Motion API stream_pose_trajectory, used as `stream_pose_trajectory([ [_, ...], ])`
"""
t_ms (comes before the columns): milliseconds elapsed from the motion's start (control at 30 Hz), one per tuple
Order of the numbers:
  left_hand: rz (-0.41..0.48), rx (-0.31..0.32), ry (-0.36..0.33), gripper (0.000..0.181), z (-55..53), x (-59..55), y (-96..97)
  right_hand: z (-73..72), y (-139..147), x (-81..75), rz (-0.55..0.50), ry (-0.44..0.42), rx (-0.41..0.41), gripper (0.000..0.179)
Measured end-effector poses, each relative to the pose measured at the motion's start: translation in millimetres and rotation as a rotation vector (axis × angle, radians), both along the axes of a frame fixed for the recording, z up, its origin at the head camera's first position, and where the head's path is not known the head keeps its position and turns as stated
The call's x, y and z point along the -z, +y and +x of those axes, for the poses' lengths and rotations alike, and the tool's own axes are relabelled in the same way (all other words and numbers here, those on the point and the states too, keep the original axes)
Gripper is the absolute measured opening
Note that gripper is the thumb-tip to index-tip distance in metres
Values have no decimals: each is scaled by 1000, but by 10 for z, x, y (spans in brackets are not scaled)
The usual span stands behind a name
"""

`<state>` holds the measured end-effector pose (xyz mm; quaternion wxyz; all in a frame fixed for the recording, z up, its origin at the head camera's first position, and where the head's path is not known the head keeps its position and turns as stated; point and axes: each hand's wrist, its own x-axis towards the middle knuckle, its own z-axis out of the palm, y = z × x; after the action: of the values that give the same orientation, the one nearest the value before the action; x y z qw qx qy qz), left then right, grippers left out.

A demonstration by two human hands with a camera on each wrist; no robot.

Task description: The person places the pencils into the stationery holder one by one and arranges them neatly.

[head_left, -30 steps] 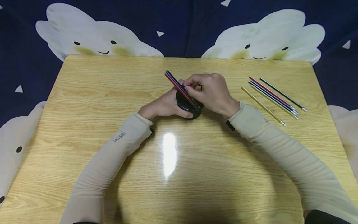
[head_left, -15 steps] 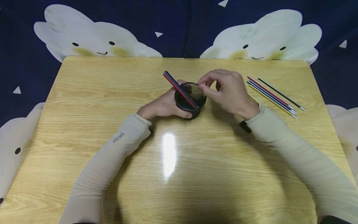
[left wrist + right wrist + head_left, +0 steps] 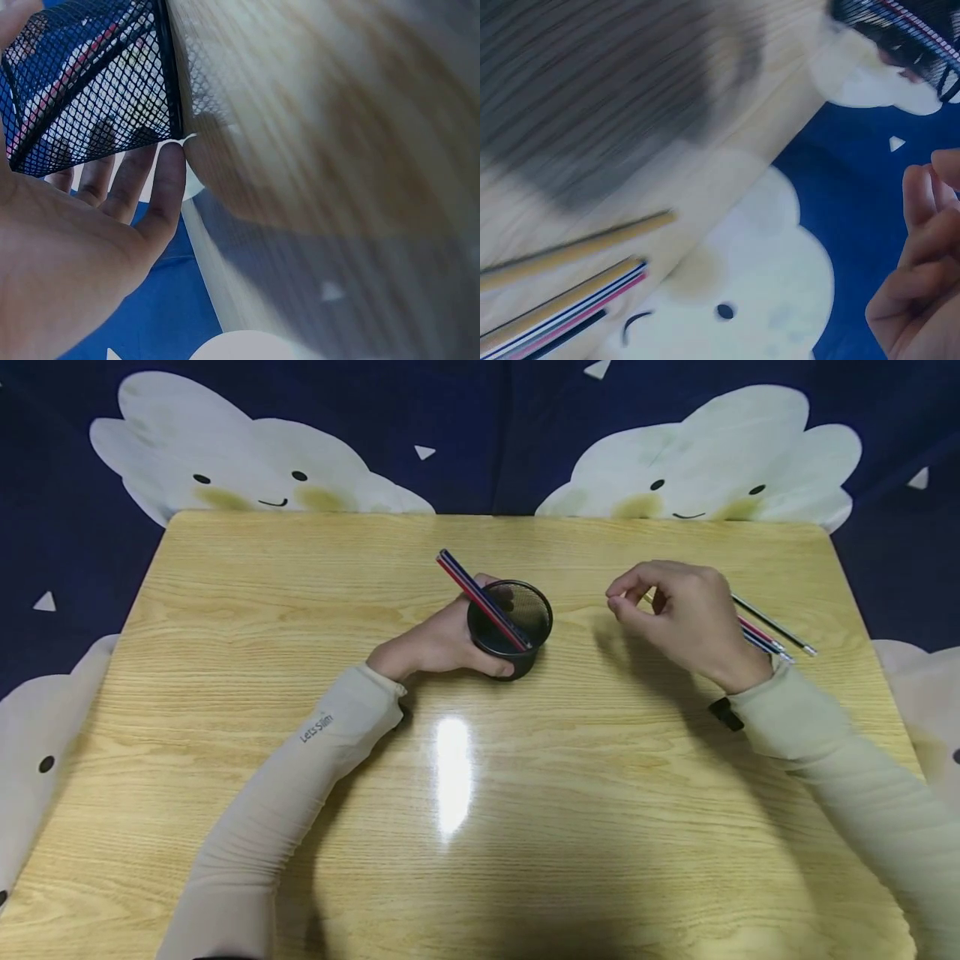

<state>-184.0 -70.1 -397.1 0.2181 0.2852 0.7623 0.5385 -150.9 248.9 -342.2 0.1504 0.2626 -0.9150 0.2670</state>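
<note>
My left hand (image 3: pixel 453 639) grips a black mesh pencil cup (image 3: pixel 525 667), its thumb at the near side and the other fingers around the back. Red and dark pencils (image 3: pixel 480 596) lean inside the cup and stick out past its rim to the left. Some way to the right, my right hand (image 3: pixel 686 614) holds nothing; its fingers are loosely bent, with thumb and forefinger tips close together. It covers part of a group of pencils lying on the table, among them a black pencil (image 3: pixel 776 625). A yellow pencil (image 3: pixel 592 244) lies apart from the others in the right wrist view.
The wooden table (image 3: pixel 375 877) ends at a dark blue curtain (image 3: pixel 487 435) printed with white clouds. Light glares off the tabletop in front of the cup. A dark band (image 3: pixel 726 714) sits at the right sleeve's cuff.
My right hand has drawn back from the cup, leaving the pencils leaning in it, and moved right over the pencils on the table. The left hand and cup stay put.
</note>
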Motion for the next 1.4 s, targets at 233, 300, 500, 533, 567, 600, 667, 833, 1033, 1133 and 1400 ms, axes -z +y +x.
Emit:
stream_pose_trajectory([
  [233,2,4,4,104,2,-4,-9,-27,367,59,125,-69,105,6],
  [300,7,5,4,104,8,-1,-9,-29,470,91,163,-109,144,8],
  [500,-1,-1,-5,105,28,20,-19,-18,704,194,281,-261,215,17],
  [533,-3,-3,-7,105,30,22,-21,-16,729,208,299,-279,225,18],
  [567,-3,-4,-5,106,31,23,-22,-21,755,221,317,-294,232,19],
  [600,-2,-6,-7,106,30,22,-24,-27,779,231,333,-304,237,20],
  [667,1,-10,-9,107,30,19,-27,-39,823,249,362,-324,250,22],
  [833,10,-6,-2,106,28,13,-28,-49,896,283,417,-365,275,24],
  [1033,10,3,-10,105,30,24,-17,-39,922,330,447,-422,288,23],
  [1133,11,7,-1,105,23,27,-12,-35,918,345,442,-426,280,22],
  [1400,3,4,2,107,-21,48,-6,-36,855,322,407,-390,236,18],
])
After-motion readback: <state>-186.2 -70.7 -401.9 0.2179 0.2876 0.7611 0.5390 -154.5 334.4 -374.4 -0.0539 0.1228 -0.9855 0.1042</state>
